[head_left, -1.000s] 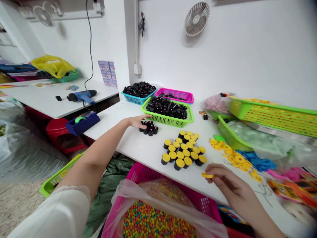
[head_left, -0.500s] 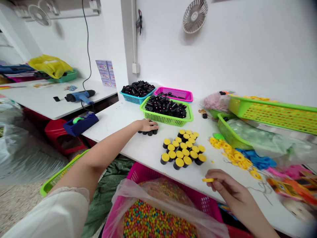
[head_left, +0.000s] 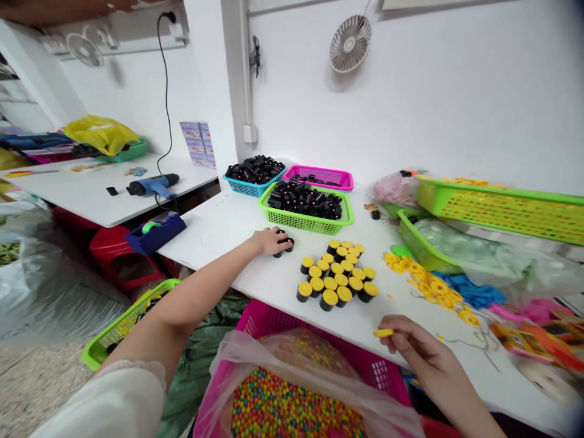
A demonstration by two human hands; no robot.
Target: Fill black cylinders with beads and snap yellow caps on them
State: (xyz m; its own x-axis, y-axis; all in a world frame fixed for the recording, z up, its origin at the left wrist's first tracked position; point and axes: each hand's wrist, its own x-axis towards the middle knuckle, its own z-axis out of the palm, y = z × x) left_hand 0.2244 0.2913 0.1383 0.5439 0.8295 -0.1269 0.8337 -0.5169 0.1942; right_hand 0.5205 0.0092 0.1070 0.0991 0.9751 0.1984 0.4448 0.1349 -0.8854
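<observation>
On the white table, my left hand (head_left: 270, 241) reaches out with its fingers curled over a few small black plastic cylinders (head_left: 288, 245), partly hidden beneath it. Near the table's front edge my right hand (head_left: 406, 340) pinches a yellow cap (head_left: 383, 333) between thumb and fingers. Between the hands stands a cluster of black cylinders topped with yellow caps (head_left: 342, 280), all upright. Just behind my left hand, a green basket (head_left: 303, 222) is heaped with loose black cylinders.
Blue (head_left: 246, 187) and pink (head_left: 344, 178) baskets stand at the wall. Loose yellow caps (head_left: 438, 289) lie to the right, beside green baskets (head_left: 502, 210). Colourful beads (head_left: 292, 401) fill a bag below the table edge. A blue heat gun (head_left: 155, 185) rests on the left table.
My left hand has closed further over the black cylinders, and fewer of them show beneath it. My right hand still holds the yellow cap in nearly the same place. The view has tilted slightly.
</observation>
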